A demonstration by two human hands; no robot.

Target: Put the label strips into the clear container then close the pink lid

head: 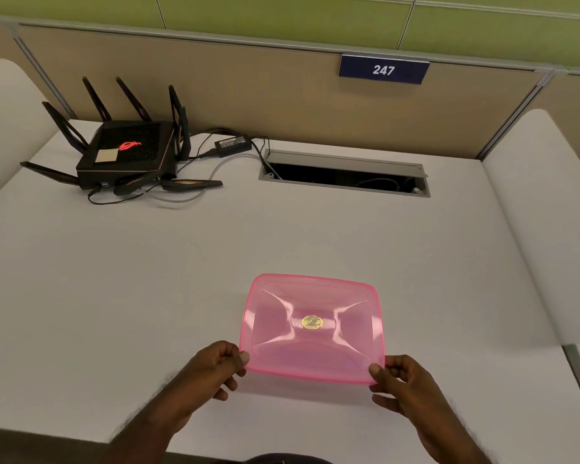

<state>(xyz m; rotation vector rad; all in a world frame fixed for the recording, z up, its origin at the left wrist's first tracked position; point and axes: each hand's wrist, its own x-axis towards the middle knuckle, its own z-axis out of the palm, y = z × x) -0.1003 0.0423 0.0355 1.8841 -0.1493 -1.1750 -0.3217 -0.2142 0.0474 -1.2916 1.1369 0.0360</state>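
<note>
You had the pink lid [312, 328] low centre, left hand [211, 370] and right hand [402, 380] fingers pinched on its near corners; best to press evenly all round.

A blue sign [383, 69] on the partition reads "247".

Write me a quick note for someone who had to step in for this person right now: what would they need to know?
Left hand: pinching the near left corner of the pink lid.
Right hand: pinching its near right corner.
The lid sits over the clear container, which is barely visible beneath, on the white desk.
No label strips lie loose on the desk; whether they are inside cannot be told.
Left: press the lid shut all round, if it is not already.
</note>
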